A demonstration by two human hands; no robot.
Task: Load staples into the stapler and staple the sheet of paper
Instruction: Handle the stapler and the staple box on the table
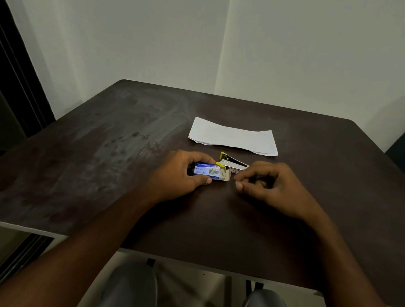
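My left hand [182, 173] grips a small blue staple box [207, 171] whose right end flap hangs open. Just right of the box, my right hand [267, 184] has thumb and forefinger pinched together; something small and silvery shows at the fingertips, too tiny to identify. Behind both hands lies a stapler [232, 161], black and silver with yellow ends, its top swung open. Further back a white sheet of paper [234, 137], folded, lies flat on the dark brown table [122, 158].
The table's near edge runs across just above my knees. Walls meet in a corner behind the table. A dark frame stands at the left and a dark shape at the far right edge.
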